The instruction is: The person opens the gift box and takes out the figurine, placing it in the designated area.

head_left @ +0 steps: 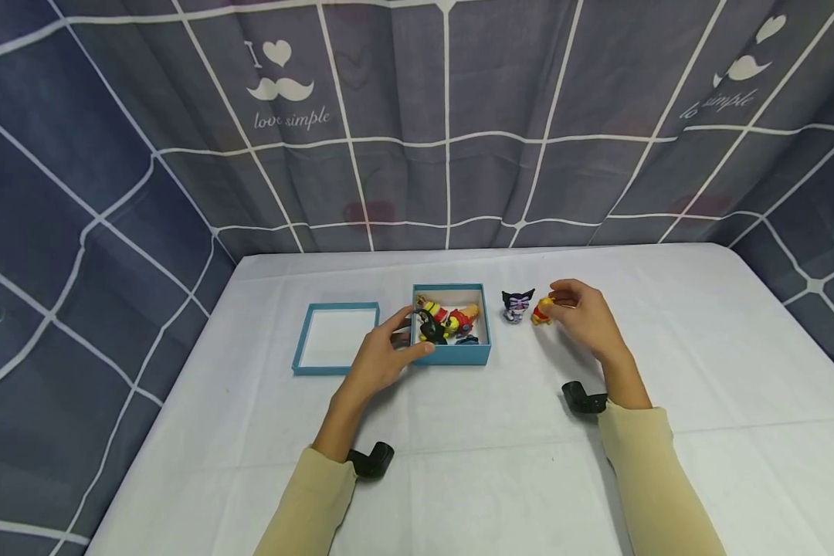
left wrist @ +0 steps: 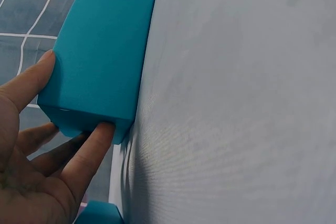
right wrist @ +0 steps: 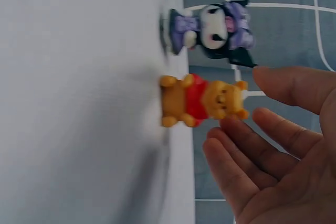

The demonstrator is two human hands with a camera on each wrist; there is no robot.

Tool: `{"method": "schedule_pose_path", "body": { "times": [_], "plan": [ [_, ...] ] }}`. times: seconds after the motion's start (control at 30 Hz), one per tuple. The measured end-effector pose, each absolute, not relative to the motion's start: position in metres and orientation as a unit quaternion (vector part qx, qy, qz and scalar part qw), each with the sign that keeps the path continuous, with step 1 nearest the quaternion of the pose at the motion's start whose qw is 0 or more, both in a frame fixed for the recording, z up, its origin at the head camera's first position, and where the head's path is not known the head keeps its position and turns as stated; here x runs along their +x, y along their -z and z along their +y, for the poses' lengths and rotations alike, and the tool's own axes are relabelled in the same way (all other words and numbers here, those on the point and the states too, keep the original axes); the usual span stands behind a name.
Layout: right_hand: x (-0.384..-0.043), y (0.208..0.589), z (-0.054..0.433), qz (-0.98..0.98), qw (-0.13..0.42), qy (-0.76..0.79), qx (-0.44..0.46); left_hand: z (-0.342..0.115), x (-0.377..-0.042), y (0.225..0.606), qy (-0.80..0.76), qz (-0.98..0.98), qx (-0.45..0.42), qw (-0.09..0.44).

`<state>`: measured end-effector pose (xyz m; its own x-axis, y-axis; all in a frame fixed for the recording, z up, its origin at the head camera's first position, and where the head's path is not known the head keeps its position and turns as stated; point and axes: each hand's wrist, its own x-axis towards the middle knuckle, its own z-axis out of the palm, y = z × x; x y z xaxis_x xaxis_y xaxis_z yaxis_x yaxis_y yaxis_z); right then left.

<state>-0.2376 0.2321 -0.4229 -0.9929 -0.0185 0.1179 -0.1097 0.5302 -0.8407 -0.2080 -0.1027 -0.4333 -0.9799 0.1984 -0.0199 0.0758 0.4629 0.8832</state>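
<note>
My left hand [head_left: 378, 357] holds the near left corner of a blue box [head_left: 452, 355], thumb at the front rim and fingers against the left side. Several small toy figures [head_left: 461, 320] lie jumbled inside the box, one of them black and yellow. To the right of the box, a yellow bear figure in a red shirt [right wrist: 197, 100] stands upright on the table. Around its head is my right hand [right wrist: 283, 145], fingers mostly straight, thumb apart from it; finger contact cannot be told. Next to the bear stands a black and purple figure with pointed ears [right wrist: 210, 30].
A shallow blue box lid with a white inside [head_left: 337, 306] lies left of the box, close to my left hand. The table [head_left: 486, 463] has a white cloth. Dark checked curtains [head_left: 403, 185] hang behind it and at both sides.
</note>
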Motion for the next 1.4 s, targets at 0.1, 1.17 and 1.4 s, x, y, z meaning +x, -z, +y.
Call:
{"method": "schedule_pose_path", "body": {
  "times": [0.1, 1.17, 1.4],
  "plan": [
    [-0.235, 0.416, 0.232, -0.874, 0.054, -0.481, 0.041, -0.103, -0.208, 0.434, -0.512, 0.853, 0.081, 0.060],
    [-0.214, 0.392, 0.139, -0.836, 0.061, -0.524, 0.151, -0.105, -0.210, 0.433, -0.524, 0.845, 0.087, 0.062],
    [-0.214, 0.397, 0.118, -0.842, 0.042, -0.508, 0.177, -0.105, -0.210, 0.434, -0.527, 0.843, 0.097, 0.059]
  ]
}}
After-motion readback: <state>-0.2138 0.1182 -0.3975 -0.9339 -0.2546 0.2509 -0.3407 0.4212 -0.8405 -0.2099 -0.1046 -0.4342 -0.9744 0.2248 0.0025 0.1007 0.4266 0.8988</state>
